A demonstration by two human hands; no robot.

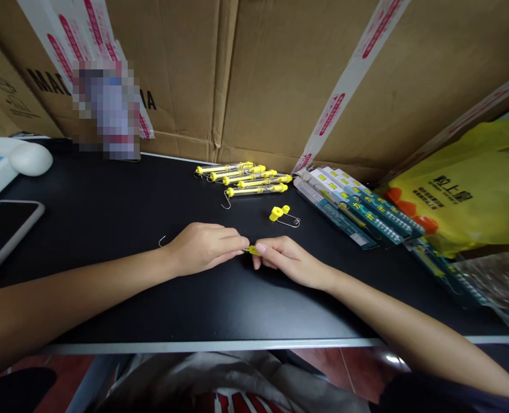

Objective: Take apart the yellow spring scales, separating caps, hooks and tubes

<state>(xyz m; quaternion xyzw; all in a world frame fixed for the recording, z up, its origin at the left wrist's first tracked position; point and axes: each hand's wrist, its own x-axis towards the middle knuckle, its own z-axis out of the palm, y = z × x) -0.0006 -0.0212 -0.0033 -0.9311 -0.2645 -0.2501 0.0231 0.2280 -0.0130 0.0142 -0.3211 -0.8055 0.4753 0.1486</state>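
My left hand [205, 245] and my right hand [286, 259] meet fingertip to fingertip over the black tabletop [108, 275]. Both are pinched shut on one small piece: a yellow plastic part with a thin metal spring or wire [251, 250]. The right fingers hold the yellow end, the left fingers the metal end. A small wire hook [162, 240] shows just left of my left wrist. Behind the hands lie several finished yellow-capped clear tubes with hooks [248, 176] and a loose yellow cap with a wire ring [282, 215].
Packaged cards in a fanned row [357, 206] lie to the right, beside a yellow plastic bag [465, 189]. A phone [0, 232] and a white device [9, 160] sit at the left. Cardboard boxes [258, 74] wall off the back.
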